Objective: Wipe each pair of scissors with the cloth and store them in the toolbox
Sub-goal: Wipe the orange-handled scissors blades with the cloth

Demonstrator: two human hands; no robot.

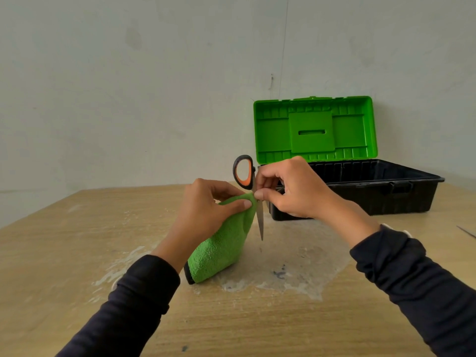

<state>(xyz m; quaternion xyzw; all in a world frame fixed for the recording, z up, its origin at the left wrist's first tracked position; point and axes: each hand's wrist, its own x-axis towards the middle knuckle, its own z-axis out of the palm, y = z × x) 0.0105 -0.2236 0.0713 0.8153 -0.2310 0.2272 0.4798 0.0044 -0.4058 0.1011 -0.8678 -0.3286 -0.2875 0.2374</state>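
Up front in the head view, both hands meet above the wooden table (pixel 64 253), each in a dark long sleeve. The right hand (pixel 291 191) holds a pair of scissors (pixel 247 181) upright, handles at the top and the blade tip pointing down at the tabletop; its fingers are curled round the far handle, and the thumb presses at the joint just below the visible black and orange handle loop. The left hand (pixel 206 210) pinches a green cloth (pixel 221 243) between thumb and fingers and holds its upper corner against the blades near the joint. The cloth hangs down from that pinch toward the table, with a black edge at its lower end. Below the cloth's corner the metal blade shows bare and narrow, closed to a single point, clear of the tabletop.

Behind the right hand sits the toolbox (pixel 386 199), near the far right corner of the table by the wall. Its green lid (pixel 314 130) stands open and upright, and its black tub faces the camera; what lies inside cannot be made out. A pale, scuffed patch (pixel 296 266) covers the table beneath the hands. At the right edge of the table a thin metal thing (pixel 466 231) shows only in part, too little to name.
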